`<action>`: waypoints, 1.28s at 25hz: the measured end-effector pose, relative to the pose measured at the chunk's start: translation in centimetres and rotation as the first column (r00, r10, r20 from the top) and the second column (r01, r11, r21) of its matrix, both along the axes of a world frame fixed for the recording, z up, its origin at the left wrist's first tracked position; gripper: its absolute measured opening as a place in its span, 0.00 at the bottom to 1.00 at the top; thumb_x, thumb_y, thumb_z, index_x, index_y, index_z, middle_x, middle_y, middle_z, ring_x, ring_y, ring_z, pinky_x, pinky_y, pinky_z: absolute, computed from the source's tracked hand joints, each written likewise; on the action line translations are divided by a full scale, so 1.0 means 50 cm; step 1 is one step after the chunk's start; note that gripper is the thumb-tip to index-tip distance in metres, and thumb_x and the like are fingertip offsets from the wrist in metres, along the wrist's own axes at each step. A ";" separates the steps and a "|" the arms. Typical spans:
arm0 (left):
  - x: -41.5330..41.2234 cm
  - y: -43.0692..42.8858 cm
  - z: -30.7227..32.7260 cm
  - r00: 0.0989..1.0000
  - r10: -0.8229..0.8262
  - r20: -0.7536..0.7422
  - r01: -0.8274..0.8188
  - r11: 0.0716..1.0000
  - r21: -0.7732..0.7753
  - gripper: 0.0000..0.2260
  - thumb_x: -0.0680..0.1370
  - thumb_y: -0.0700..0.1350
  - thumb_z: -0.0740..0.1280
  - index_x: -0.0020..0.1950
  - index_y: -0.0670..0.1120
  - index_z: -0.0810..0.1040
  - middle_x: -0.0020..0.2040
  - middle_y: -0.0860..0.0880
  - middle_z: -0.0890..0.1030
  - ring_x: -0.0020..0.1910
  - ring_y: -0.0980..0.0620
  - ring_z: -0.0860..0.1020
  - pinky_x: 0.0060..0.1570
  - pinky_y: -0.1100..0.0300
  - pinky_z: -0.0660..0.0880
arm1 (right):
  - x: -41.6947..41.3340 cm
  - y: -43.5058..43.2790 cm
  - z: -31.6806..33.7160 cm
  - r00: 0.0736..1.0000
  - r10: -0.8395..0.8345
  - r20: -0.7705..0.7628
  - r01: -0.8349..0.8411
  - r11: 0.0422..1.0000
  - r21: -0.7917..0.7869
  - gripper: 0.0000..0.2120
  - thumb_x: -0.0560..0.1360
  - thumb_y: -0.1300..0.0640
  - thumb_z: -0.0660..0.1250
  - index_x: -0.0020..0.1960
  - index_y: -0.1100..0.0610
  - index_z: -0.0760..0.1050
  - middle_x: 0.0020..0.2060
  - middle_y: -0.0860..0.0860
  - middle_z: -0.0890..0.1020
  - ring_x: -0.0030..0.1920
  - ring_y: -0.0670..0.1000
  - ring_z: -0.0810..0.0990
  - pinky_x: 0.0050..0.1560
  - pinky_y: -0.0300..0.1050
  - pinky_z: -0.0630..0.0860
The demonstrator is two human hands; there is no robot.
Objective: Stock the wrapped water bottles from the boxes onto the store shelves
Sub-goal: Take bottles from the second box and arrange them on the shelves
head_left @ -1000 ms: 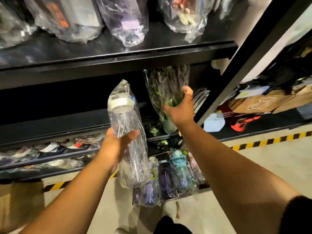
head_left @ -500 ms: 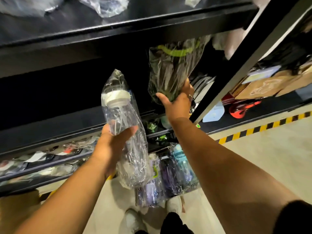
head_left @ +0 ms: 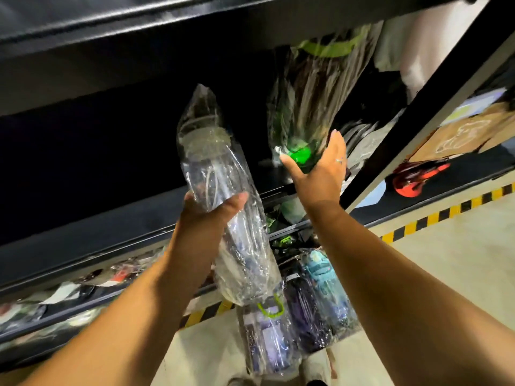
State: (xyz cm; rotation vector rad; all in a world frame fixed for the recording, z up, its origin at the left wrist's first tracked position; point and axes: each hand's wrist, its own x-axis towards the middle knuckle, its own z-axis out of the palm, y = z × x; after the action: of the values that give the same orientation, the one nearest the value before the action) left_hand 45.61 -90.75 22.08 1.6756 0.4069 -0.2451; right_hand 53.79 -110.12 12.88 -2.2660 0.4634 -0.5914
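Since half a second ago, right hand (head_left: 320,174) has slackened on the green bottle (head_left: 312,87). It was clasped round it; now the fingers look near straight and the thumb is splayed, palm cupping the near end. Blur hides how firm the contact is. Bottle sits deeper under the upper shelf (head_left: 139,20), tilted, far end leaning back into the dark bay beside the post (head_left: 418,112).

Left hand (head_left: 206,218) grips the clear bottle (head_left: 211,168) round its middle, thumb across the front. Cap end points up, just short of the shelf (head_left: 125,227).

Step in hand, as judged: seat the green bottle, then feed in the clear one.
- Push from the base with a flat palm until the bottle rests fully on the shelf; let go only once it stops rocking.
- Wrap is slick and loose, so press on the bottle body, not on the film.
- Keep the clear bottle out of the way until the right hand is clear, then set it in the open space to the left.

Count:
- Hands: two.
- Bottles in hand or at hand: two.
- Bottles heaped below (head_left: 306,296): at least three, one purple, one dark, one teal. Overlapping wrap hides any more.
- Shelf levels seen: three; the lowest (head_left: 69,291) holds wrapped goods too blurred to count.
- Boxes: none plainly visible.
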 end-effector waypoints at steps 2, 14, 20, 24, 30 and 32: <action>0.042 0.006 -0.016 0.997 0.070 -0.042 -0.069 0.997 0.018 0.40 0.64 0.65 0.77 0.71 0.53 0.67 0.64 0.52 0.78 0.59 0.49 0.78 0.61 0.53 0.74 | -0.023 0.017 -0.003 0.993 -0.070 -0.094 0.063 0.996 -0.069 0.55 0.68 0.25 0.58 0.78 0.65 0.53 0.77 0.61 0.58 0.78 0.62 0.53 0.77 0.58 0.50; 0.184 -0.038 -0.014 0.918 0.392 0.054 -0.359 0.882 -0.305 0.46 0.63 0.72 0.74 0.72 0.45 0.74 0.68 0.46 0.78 0.68 0.45 0.76 0.70 0.42 0.70 | -0.084 0.011 -0.070 0.988 -0.016 -0.152 -0.028 0.958 -0.284 0.42 0.77 0.33 0.53 0.77 0.64 0.57 0.78 0.59 0.56 0.79 0.59 0.45 0.77 0.56 0.46; 0.188 -0.091 -0.007 0.889 0.245 0.387 -0.324 0.934 0.152 0.28 0.72 0.53 0.77 0.66 0.48 0.71 0.58 0.54 0.72 0.58 0.64 0.67 0.49 0.83 0.59 | -0.085 0.013 -0.067 0.986 -0.027 -0.167 -0.022 0.959 -0.283 0.42 0.77 0.33 0.51 0.78 0.63 0.57 0.79 0.58 0.54 0.79 0.57 0.43 0.77 0.57 0.47; 0.150 -0.109 -0.022 0.908 0.065 0.414 -0.272 0.843 0.464 0.31 0.65 0.64 0.77 0.52 0.41 0.74 0.47 0.50 0.74 0.50 0.54 0.76 0.43 0.70 0.64 | -0.085 0.014 -0.067 0.986 -0.021 -0.165 -0.026 0.960 -0.279 0.42 0.76 0.32 0.51 0.78 0.62 0.56 0.79 0.57 0.54 0.79 0.57 0.43 0.77 0.57 0.47; 0.120 -0.089 -0.091 0.834 0.026 0.551 -0.172 0.961 0.215 0.28 0.61 0.48 0.84 0.52 0.43 0.72 0.45 0.55 0.81 0.45 0.70 0.79 0.45 0.82 0.69 | -0.088 0.009 -0.069 0.989 -0.018 -0.150 -0.024 0.960 -0.278 0.43 0.76 0.31 0.50 0.78 0.61 0.57 0.79 0.57 0.55 0.79 0.58 0.44 0.77 0.57 0.48; 0.118 -0.075 -0.116 0.869 -0.003 0.494 -0.112 0.973 0.204 0.27 0.63 0.45 0.83 0.55 0.42 0.76 0.46 0.56 0.82 0.46 0.70 0.80 0.46 0.78 0.72 | -0.088 0.012 -0.070 0.991 -0.015 -0.134 -0.023 0.960 -0.278 0.42 0.76 0.31 0.50 0.77 0.62 0.57 0.79 0.57 0.56 0.79 0.59 0.45 0.77 0.58 0.49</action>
State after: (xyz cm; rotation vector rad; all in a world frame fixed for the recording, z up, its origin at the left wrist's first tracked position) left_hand 51.53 -94.49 16.30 1.8719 0.0962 0.2852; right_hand 49.40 -109.51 9.37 -2.5874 0.4655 -0.5307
